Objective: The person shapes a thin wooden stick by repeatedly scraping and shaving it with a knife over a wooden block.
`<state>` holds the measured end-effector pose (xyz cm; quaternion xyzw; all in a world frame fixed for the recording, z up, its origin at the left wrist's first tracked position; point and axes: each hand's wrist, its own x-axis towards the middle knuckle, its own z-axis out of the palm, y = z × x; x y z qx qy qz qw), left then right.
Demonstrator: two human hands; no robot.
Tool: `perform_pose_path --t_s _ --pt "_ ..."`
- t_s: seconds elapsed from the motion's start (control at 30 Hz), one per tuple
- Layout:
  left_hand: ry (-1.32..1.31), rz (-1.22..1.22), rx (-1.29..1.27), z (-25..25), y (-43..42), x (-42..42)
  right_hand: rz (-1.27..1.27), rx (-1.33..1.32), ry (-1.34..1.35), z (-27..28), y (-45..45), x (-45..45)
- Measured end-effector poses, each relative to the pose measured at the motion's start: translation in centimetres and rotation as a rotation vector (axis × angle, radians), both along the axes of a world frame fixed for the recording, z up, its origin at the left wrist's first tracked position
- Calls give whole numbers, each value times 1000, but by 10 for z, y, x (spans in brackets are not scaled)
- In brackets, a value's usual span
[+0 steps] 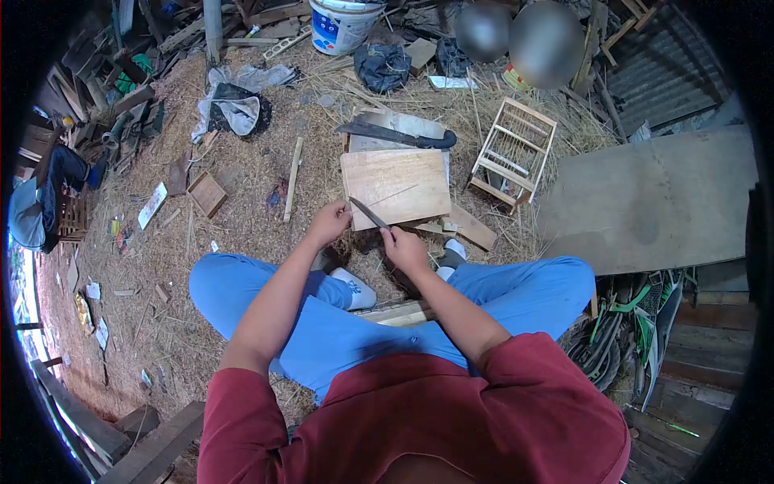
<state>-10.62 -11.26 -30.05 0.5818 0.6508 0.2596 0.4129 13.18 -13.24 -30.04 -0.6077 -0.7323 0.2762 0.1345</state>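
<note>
My right hand (pixel 403 247) is closed round the handle of a knife (pixel 368 212), whose blade points up and left over the near left edge of a pale wooden board (pixel 403 179). At that edge, beside the blade tip, my left hand (pixel 330 223) is pinched; whatever it holds is too small to make out. A thin stick (pixel 399 194) lies slanting across the board. Just beyond the board rests a larger dark blade (pixel 395 135) with a black handle.
A small slatted wooden frame (pixel 513 153) stands right of the board. Further right lies a large flat panel (pixel 645 198). Left are a wooden strip (pixel 293 179) and a small wooden tray (pixel 207 194). A white bucket (pixel 345 26) stands at the back. Someone's legs (pixel 68 173) show far left.
</note>
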Motion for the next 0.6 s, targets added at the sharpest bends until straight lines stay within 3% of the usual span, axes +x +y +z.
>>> perform_pose_path --t_s 0.1,0.23,0.6 --pt "-10 5 41 -2 -2 0 -188 24 56 -13 8 13" --pt "-1 9 -4 -3 -1 0 29 30 -86 0 2 7" --pt "-21 25 41 -1 -3 3 41 212 -16 -4 -2 4"
